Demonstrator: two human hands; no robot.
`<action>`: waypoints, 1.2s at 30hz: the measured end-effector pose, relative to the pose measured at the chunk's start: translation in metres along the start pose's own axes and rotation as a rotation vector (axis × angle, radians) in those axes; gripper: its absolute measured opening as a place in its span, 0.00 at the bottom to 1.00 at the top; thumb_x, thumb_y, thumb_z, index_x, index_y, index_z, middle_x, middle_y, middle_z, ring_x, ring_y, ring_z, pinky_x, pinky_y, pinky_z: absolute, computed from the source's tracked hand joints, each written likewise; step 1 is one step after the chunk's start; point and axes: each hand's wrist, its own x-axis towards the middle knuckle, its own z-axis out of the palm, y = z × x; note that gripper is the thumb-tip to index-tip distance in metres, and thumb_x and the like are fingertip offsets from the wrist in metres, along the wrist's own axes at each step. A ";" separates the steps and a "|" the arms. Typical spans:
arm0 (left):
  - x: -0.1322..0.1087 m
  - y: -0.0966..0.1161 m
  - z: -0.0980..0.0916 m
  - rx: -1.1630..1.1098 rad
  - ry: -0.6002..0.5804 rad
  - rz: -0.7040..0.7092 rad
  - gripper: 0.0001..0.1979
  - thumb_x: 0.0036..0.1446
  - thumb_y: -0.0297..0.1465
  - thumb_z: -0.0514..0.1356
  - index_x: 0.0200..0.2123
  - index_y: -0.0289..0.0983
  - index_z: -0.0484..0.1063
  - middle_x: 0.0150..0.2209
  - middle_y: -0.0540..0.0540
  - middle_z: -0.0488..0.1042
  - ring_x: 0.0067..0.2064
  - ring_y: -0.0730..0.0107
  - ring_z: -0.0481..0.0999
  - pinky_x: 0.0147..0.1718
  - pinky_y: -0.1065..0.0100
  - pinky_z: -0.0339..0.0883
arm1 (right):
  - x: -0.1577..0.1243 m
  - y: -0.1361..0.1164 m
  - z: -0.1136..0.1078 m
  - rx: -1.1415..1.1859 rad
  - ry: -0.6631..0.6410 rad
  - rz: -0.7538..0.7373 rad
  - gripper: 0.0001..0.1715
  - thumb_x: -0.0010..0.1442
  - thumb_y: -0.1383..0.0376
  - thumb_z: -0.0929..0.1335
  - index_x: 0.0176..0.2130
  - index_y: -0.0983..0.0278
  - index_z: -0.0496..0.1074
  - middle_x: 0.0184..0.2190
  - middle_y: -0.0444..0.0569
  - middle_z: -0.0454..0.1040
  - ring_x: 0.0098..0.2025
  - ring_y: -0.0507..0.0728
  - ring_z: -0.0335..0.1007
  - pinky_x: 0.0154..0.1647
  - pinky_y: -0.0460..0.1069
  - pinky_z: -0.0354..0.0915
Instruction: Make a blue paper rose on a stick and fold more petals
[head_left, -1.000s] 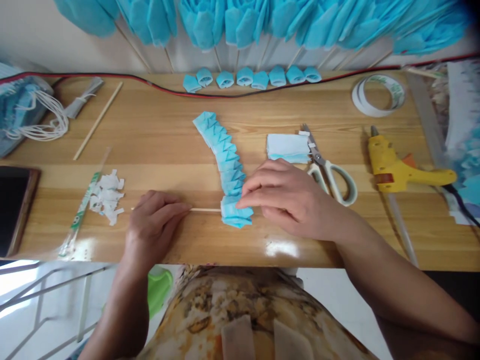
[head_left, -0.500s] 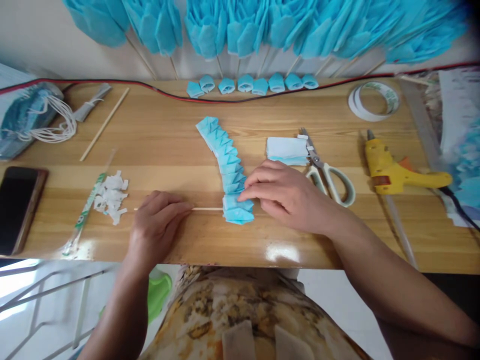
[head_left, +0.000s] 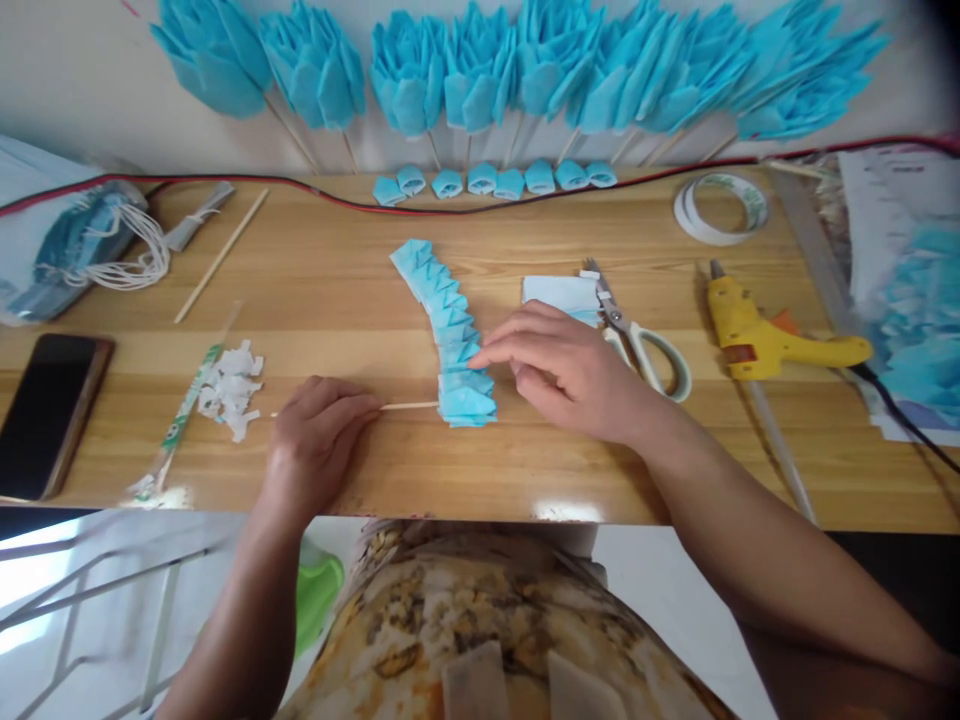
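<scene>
My left hand [head_left: 319, 425] is closed on a thin wooden stick [head_left: 409, 406], lying level near the table's front edge. The stick's right end meets the lowest piece in a row of overlapping folded blue fabric petals [head_left: 450, 312]. That row curves away up the table. From the right, my right hand [head_left: 566, 370] reaches over with its fingers stretched out and a little apart. A fingertip touches the right edge of the petal row, just above the lowest pieces. Under and behind this hand are a flat folded white-and-blue piece [head_left: 559, 291] and white-handled scissors [head_left: 660, 362].
A yellow glue gun [head_left: 757, 330] and a tape roll [head_left: 721, 210] lie to the right. On the left are a phone [head_left: 52, 415], paper scraps [head_left: 231, 385] and a loose stick [head_left: 221, 255]. Blue fabric flowers [head_left: 409, 75] line the back, behind a red-black cable [head_left: 315, 190].
My right hand has shifted slightly up along the petal row, off the lowest pieces. My left hand keeps its grip on the stick. The whole view has shifted a little.
</scene>
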 end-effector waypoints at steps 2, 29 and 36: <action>0.000 0.000 0.000 0.001 0.008 -0.002 0.06 0.64 0.22 0.59 0.38 0.36 0.76 0.36 0.46 0.76 0.38 0.66 0.75 0.37 0.65 0.67 | 0.001 -0.002 -0.002 0.017 -0.003 -0.020 0.24 0.59 0.81 0.60 0.44 0.61 0.75 0.42 0.49 0.79 0.44 0.57 0.73 0.47 0.55 0.68; 0.007 0.000 -0.002 0.006 -0.044 -0.083 0.11 0.68 0.30 0.56 0.36 0.37 0.78 0.34 0.46 0.75 0.37 0.67 0.75 0.37 0.66 0.68 | 0.003 -0.003 -0.004 0.058 0.036 -0.159 0.11 0.65 0.71 0.65 0.43 0.60 0.75 0.41 0.48 0.79 0.47 0.58 0.73 0.50 0.58 0.66; 0.006 0.001 0.000 0.053 -0.017 -0.067 0.13 0.68 0.31 0.54 0.35 0.37 0.77 0.34 0.45 0.76 0.37 0.65 0.74 0.36 0.65 0.68 | 0.001 0.003 0.005 -0.076 -0.015 -0.183 0.08 0.64 0.64 0.70 0.44 0.58 0.77 0.43 0.49 0.80 0.49 0.61 0.71 0.52 0.59 0.66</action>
